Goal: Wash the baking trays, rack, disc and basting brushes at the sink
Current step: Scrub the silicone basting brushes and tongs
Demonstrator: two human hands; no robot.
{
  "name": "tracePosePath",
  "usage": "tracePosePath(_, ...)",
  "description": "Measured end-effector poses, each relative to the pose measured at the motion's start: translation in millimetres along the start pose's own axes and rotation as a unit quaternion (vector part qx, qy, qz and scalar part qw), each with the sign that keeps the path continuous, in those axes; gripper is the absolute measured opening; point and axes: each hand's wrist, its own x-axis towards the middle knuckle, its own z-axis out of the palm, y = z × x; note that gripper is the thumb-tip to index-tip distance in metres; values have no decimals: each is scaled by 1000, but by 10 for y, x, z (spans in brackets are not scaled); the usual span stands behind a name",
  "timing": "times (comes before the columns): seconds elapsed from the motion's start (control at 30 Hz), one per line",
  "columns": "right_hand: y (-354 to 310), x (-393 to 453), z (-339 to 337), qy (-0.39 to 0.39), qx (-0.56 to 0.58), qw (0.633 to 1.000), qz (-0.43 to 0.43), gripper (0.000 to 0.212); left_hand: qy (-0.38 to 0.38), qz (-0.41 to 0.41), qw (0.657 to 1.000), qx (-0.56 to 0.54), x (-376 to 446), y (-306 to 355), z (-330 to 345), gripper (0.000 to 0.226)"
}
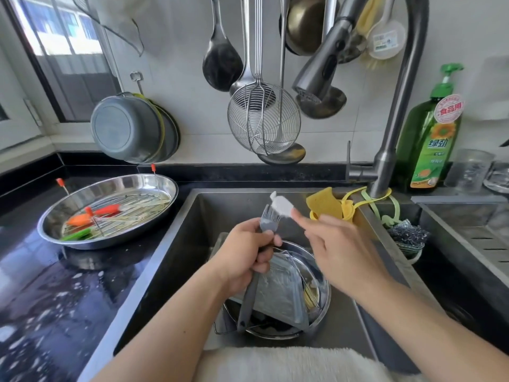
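Two hands meet over the sink (pixel 176 244). The left hand (pixel 242 255) is curled around a grey brush (pixel 265 230), bristles pointing up, its long flat handle hanging down past the wrist. The right hand (pixel 334 244) is blurred; its fingertips pinch a small white cloth (pixel 281 205) against the bristles. Below, in the basin, a square grey tray (pixel 283 293) leans inside a round steel tray (pixel 323 274). On the counter to the left, an oval steel tray (pixel 165 186) holds a wire rack (pixel 143 205) and orange and green brushes (pixel 93 216).
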Motion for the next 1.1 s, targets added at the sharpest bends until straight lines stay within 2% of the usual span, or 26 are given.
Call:
tracePosePath(0.1,-119,-112,64,-59,-23,997,-38,55,6,3,1000,-1,-9,-18,-67,26)
tracePosePath(0.2,8,11,26,-43,-39,998,4,52,-38,-7,999,-19,-38,-13,-80,33)
tracePosePath(0.33,-87,-80,71,-81,-13,995,-59,53,-41,-14,999,-24,-30,-4,-81,31)
tracePosePath(0.43,6,18,28,-35,-13,999,-15,52,-66,-21,997,-37,-29,-13,-84,36)
tracePosePath(0.57,-66,-85,86,-84,-6,995,-61,56,-59,-32,996,-53,-28,13,-121,34)
tracePosePath(0.67,10,-3,56,-43,-8,999,-20,54,-78,-41,995,-45,-24,1,-119,39)
tracePosePath(0.8,-73,-99,77,-84,1,995,-56,54,-66,-42,996,-37,-28,0,-103,35)
tracePosePath(0.93,38,42,32,-22,-3,1000,7,50,-95,-51,994,-20,-48,-21,-62,43)
tracePosePath(1.1,-1,-56,62,-45,30,998,-15,51,-95,-53,994,-17,-84,1,-45,46)
